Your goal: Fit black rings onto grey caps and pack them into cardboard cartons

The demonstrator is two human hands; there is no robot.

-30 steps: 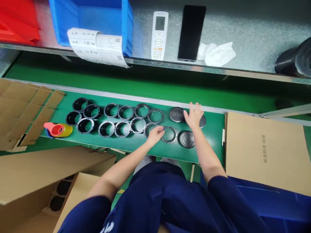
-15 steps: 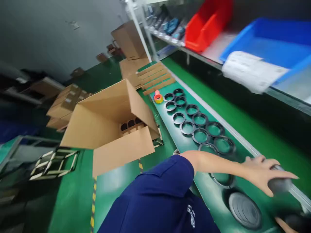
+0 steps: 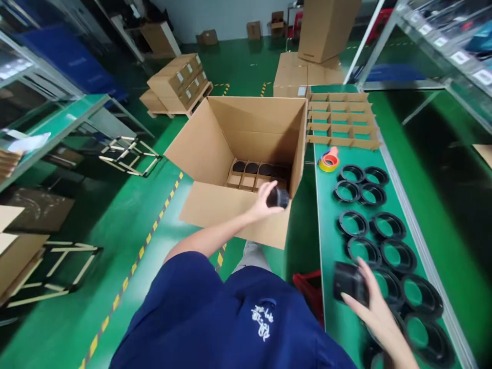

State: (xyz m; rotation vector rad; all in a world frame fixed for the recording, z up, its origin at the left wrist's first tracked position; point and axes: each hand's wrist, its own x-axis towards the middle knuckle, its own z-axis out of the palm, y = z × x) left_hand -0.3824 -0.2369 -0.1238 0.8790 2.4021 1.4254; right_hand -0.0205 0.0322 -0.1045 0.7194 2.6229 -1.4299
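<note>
My left hand [image 3: 265,202] is closed around a short black cylindrical part [image 3: 279,198], above the near flap of a large open carton [image 3: 265,115]. Inside the carton, cardboard dividers [image 3: 246,182] form cells, and several round black parts [image 3: 251,167] sit in the far row. Over the green bench [image 3: 326,220], my right hand [image 3: 371,302] grips a second black cylindrical part [image 3: 348,283], slightly blurred. Black flanged rings [image 3: 363,251] lie in rows on the bench beside and beneath that hand.
At the bench's far end lies a cardboard divider grid [image 3: 342,120], with rolls of tape [image 3: 329,160] just nearer. Stacked cartons [image 3: 179,84] rest on a pallet at the far left. Under the bench edge shows a red bin [image 3: 309,292]. A metal shelf [image 3: 446,46] stands at right.
The view has swung from the bench and shelf toward the carton. My left arm, earlier stretched across the bench, is now over the carton flap with a black part. My right hand is now plainly visible.
</note>
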